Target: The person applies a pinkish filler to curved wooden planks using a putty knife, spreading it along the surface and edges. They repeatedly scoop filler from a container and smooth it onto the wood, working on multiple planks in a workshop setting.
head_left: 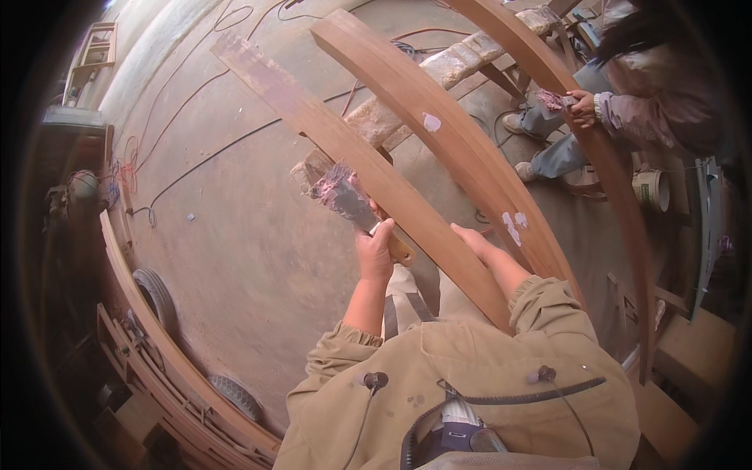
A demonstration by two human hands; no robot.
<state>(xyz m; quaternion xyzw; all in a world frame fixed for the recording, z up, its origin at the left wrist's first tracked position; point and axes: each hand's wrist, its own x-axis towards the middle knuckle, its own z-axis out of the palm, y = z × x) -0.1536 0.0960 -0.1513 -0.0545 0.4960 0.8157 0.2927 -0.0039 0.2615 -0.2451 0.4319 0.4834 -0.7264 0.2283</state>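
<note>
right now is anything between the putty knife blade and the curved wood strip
Nothing visible. The left hand holds the putty knife, its filler-smeared blade lying right against the near curved wood strip. The right hand rests on that strip lower down, off to the side of the blade.

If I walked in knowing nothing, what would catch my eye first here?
Most likely the long curved reddish-brown wooden plank sweeping across the middle, with a second curved wooden plank beside it dabbed with pale filler patches. The left hand holds a wooden-handled putty knife smeared with pinkish filler against the first plank, while the right hand rests on its edge. At upper right, a seated co-worker's hand grips a third curved wooden piece.
</note>
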